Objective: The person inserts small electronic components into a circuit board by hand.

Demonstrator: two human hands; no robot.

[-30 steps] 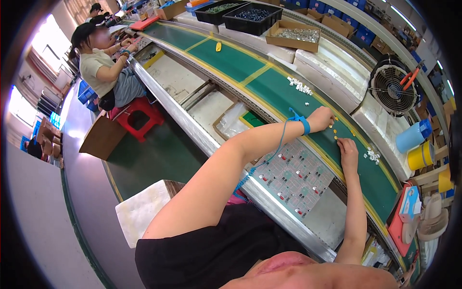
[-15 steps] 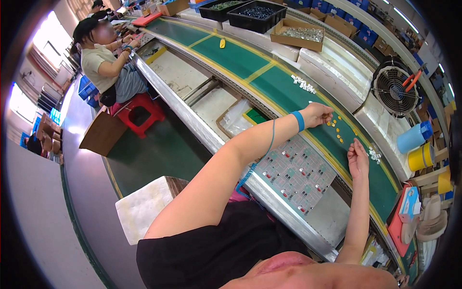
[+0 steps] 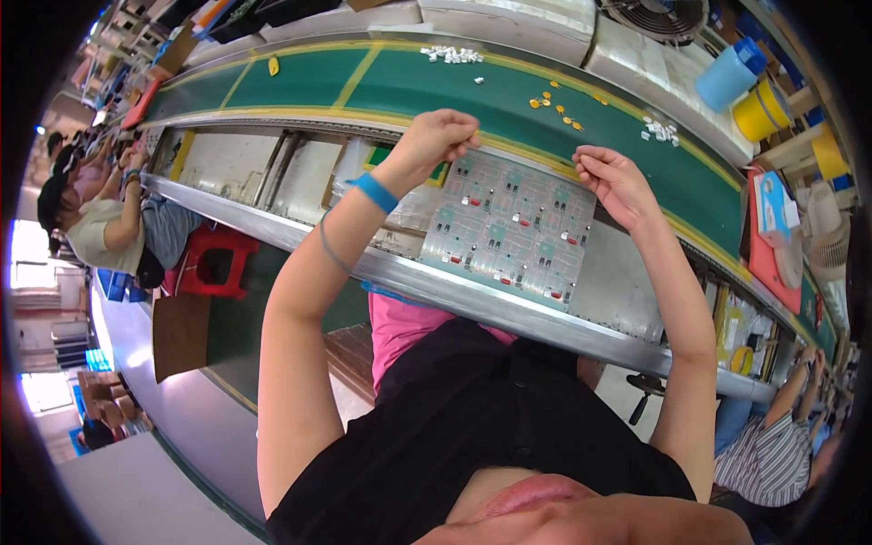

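Observation:
My left hand, a blue band on its wrist, is closed in a pinch above the belt's near edge. What its fingertips hold, if anything, is too small to tell. My right hand is also pinched, above the far right corner of a printed circuit board panel; its fingertips hide whatever they may hold. Small red and black components stand on the panel, which lies between my forearms. Beyond the hands, small yellow disc-like components lie scattered on the green conveyor belt.
White small parts lie in a pile and a second cluster on the belt. A yellow object lies farther left. A blue bottle, yellow tape roll and fan stand behind. Co-workers sit at left and right.
Both hands have drawn back from the yellow components toward the circuit board panel. My view has turned, so the belt now runs more across the picture.

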